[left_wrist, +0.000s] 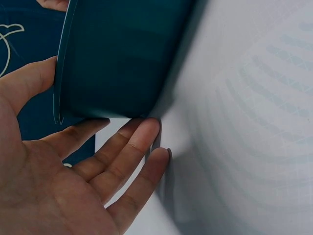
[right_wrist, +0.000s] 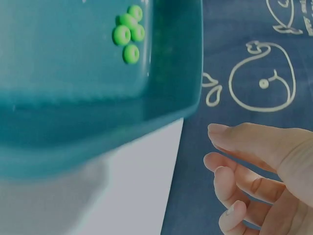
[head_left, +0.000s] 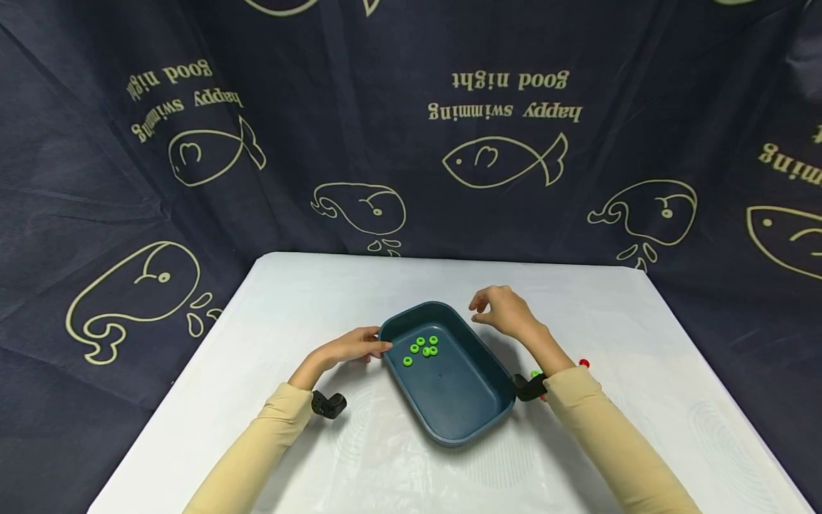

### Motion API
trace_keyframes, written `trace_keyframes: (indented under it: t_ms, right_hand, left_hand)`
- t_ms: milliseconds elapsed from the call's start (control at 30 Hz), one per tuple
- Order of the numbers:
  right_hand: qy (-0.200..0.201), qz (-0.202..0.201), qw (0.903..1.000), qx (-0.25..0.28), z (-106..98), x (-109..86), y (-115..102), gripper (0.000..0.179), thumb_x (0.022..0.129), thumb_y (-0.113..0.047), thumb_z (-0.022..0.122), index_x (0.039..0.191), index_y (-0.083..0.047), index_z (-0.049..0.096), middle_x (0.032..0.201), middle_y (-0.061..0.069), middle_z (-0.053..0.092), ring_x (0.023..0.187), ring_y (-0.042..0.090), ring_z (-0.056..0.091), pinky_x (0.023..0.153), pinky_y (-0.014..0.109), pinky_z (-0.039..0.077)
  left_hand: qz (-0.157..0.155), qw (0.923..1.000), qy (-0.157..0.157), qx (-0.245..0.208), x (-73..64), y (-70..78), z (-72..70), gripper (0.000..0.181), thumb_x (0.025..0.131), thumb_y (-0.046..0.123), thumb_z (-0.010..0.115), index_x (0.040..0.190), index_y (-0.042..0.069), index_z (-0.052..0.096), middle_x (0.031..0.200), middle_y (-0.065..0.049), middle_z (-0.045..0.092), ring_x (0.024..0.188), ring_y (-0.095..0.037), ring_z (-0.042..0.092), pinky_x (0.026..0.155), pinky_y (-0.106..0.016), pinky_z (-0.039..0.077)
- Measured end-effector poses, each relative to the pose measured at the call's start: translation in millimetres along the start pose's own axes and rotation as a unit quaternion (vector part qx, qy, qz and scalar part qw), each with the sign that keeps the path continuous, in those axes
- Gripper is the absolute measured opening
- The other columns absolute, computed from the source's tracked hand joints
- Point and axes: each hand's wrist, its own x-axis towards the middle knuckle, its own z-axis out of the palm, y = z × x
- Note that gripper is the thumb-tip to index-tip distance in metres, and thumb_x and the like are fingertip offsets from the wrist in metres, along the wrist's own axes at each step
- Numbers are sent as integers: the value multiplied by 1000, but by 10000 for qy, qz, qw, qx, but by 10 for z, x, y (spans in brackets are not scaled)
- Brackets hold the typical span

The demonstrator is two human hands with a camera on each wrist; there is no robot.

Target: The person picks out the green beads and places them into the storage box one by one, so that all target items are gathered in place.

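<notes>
A dark blue-green plastic bin (head_left: 443, 400) sits on the table, turned at an angle. Several bright green ring-shaped beads (head_left: 427, 351) lie grouped toward its far left end. My left hand (head_left: 353, 345) holds the bin at its left far corner; in the left wrist view the thumb (left_wrist: 39, 78) hooks over the rim while the fingers (left_wrist: 128, 152) spread along the outer wall. Just beyond the bin's far right side, my right hand (head_left: 504, 310) hovers with loosely bent fingers and nothing between them; the thumb (right_wrist: 239, 139) and fingertips stand apart from the bin wall.
Right of the bin, a red bead (head_left: 584, 363) and a green bead (head_left: 536, 373) lie on the white table (head_left: 642, 335), others partly hidden by my right forearm. Behind the table hangs a dark blue curtain (head_left: 411, 128) printed with fish and whales.
</notes>
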Motion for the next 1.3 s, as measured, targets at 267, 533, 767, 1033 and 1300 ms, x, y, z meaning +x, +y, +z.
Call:
trace_keyframes:
  t_ms: [267,533,767,1033,1300]
  right_hand:
    - [65,226,9997,-18,-119,-80,220,17,79,-15,73,95,-8,72,91,10,71,88,29,64,67,39,50]
    - [64,429,9991,-32,-180,-214,430,16,80,-14,72,94,-7,72,89,10,70,90,32,63,67,40,49]
    - [24,622,9981,-28,-195,-354,621,17,80,-14,71,94,-6,72,88,9,70,89,32,62,66,40,48]
    - [-41,826,9966,-45,-176,-512,821,18,80,-14,72,95,-4,72,86,8,70,85,27,60,65,39,46]
    - [-295,997,9945,-151,-94,-666,985,15,79,-13,71,92,-4,72,80,7,69,77,22,59,61,33,44]
  left_hand:
    - [22,10000,-2,-77,1,1,1,50,95,30,53,132,-2,46,113,-15,63,106,-25,62,89,-42,50]
    - [56,10000,26,-66,3,1,-3,48,94,30,54,129,-2,47,111,-15,64,105,-27,62,86,-41,50]
    - [21,10000,6,-53,10,-25,-3,51,94,31,53,132,-2,45,113,-15,64,105,-26,61,87,-40,50]
    - [76,10000,6,-36,13,-39,-5,51,94,30,53,133,-2,44,115,-17,63,106,-27,61,87,-42,50]
    - [176,9998,-7,28,9,-28,1,47,95,29,52,129,-3,46,114,-18,63,104,-27,61,85,-42,50]
